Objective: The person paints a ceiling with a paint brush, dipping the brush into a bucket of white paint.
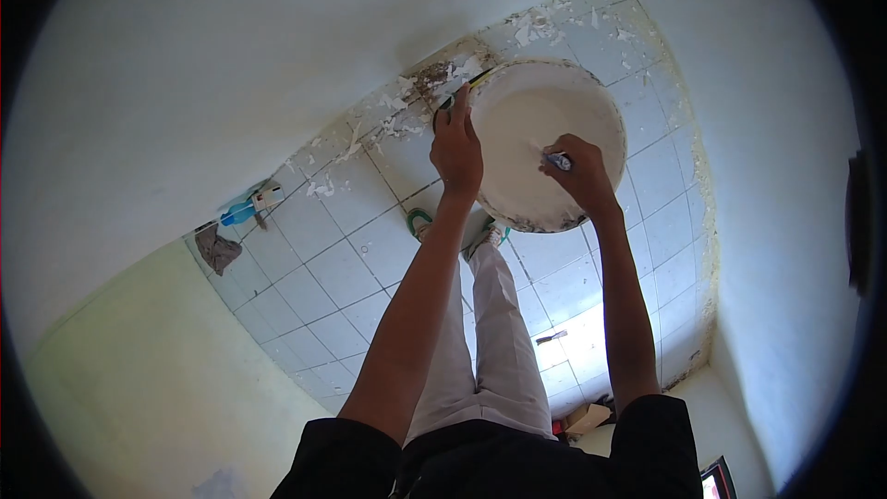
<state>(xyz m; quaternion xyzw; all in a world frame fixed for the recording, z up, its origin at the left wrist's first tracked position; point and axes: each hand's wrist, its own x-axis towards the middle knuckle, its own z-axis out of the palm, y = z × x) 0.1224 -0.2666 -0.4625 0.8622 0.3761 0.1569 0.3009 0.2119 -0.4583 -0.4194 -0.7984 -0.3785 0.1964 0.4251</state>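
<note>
White mix lies in a round tub on the tiled floor, in front of the person's feet. Above it, the right hand has its fingers curled closed around a tool. At the tub's left rim is the left hand, fingers partly bent, next to a dark item; whether it grips that, I cannot tell. Green sandals stand near the tub. Pale flakes litter the floor along the wall. Farther left lie a blue item and a brown cloth.
</note>
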